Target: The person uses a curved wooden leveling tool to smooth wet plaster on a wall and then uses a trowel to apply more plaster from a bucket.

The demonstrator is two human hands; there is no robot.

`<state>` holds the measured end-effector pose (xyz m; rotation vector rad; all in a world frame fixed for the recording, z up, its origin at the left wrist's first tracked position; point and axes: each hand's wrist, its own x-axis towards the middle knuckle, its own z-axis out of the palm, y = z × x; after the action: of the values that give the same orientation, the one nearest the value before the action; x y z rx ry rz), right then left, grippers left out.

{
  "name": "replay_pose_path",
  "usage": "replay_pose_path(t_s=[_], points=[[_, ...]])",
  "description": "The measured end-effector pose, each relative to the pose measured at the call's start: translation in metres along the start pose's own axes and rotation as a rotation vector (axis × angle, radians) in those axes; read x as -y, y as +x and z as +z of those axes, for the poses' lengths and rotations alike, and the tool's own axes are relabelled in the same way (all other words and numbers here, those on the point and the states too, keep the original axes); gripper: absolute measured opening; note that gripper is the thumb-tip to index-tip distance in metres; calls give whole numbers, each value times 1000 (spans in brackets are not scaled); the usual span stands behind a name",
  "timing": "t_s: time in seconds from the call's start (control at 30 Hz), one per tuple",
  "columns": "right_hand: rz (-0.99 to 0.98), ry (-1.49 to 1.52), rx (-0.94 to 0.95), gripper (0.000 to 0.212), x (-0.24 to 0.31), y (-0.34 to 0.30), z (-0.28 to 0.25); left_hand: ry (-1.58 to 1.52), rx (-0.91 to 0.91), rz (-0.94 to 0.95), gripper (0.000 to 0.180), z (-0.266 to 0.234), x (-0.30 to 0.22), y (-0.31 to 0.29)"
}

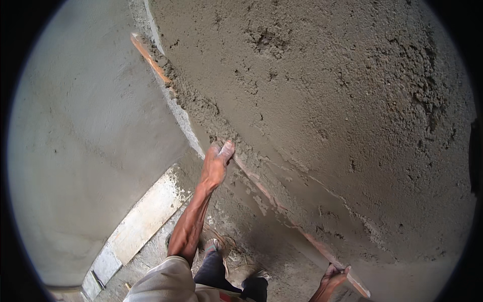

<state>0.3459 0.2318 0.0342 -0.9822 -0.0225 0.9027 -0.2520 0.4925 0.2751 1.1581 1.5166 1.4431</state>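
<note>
A long wooden straightedge (314,242) runs slantwise from the upper left to the lower right. Wet grey mortar (201,108) is heaped along its upper side and hides part of the wood. My left hand (217,160) is closed round the straightedge near its middle, the thumb resting on the mortar-covered edge. Near the lower right end, my right hand (334,277) grips the same straightedge, fingers partly hidden. Behind the wood is a mortar-coated wall (312,110), rough and pitted at the upper right and smoother close to the straightedge.
At the left stands a smooth grey plastered wall (95,126), with a pale strip (183,121) along the corner. A whitish board (146,216) lies below it. My feet (214,245) are on a mortar-spattered floor (221,216).
</note>
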Motion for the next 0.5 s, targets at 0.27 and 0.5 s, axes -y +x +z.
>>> replay_pose_path(t_s=[0.27,0.5], points=[[16,-54,-194,52,-6,-98,189,-50,86,79,59,-74,-93,87],[26,-36,-168,56,13,-92,170,-166,151,-7,58,-66,-72,63]])
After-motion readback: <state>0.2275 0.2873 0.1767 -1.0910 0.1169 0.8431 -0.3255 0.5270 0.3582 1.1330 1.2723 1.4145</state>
